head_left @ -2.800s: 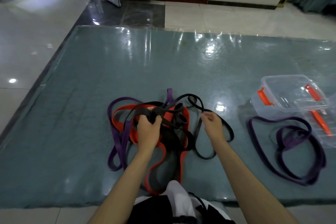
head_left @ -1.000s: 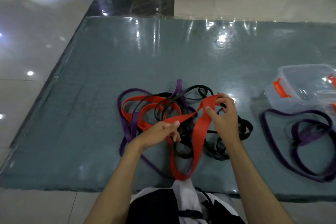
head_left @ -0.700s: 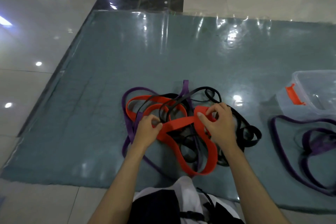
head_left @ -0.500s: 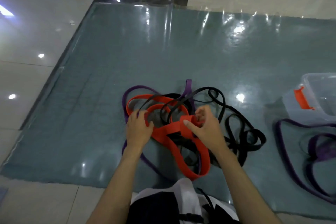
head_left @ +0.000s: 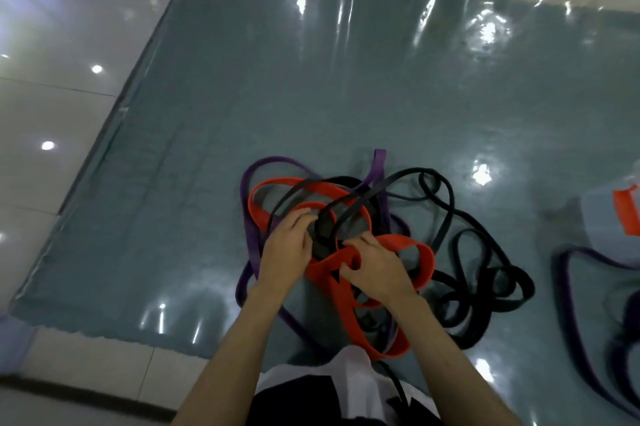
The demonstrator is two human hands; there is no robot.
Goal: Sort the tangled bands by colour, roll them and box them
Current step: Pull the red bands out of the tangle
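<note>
Head view, looking down at floor mat (head_left: 346,96), blue-grey, under shiny clear plastic sheet; pale floor tiles (head_left: 52,96) to left.

Tangle of bands on near middle of mat, just ahead of knees. Red band (head_left: 426,263) wide and flat, looped several times through heap; black band (head_left: 485,273) thinner, sprawling to right of heap; purple band (head_left: 251,238) running along left edge of heap, one end poking up at far side.

Left hand (head_left: 287,252) resting on heap, fingers curled down into centre where red and black cross (fingertips hidden among loops, so cannot tell whether gripping or only pressing). Right hand (head_left: 375,270) on red band, thumb and fingers curled round a fold of it, pinching it just beside left hand. Both forearms entering from bottom edge.

Second purple band (head_left: 568,287) lying apart at right edge of mat, partly cut off by frame. Clear box (head_left: 599,214) with red clasp (head_left: 625,207) at far right, only a corner visible, just beyond that purple band.

No brand, label or writing legible anywhere (bands plain, box blurred).

White and black clothing (head_left: 346,391) at bottom centre.
</note>
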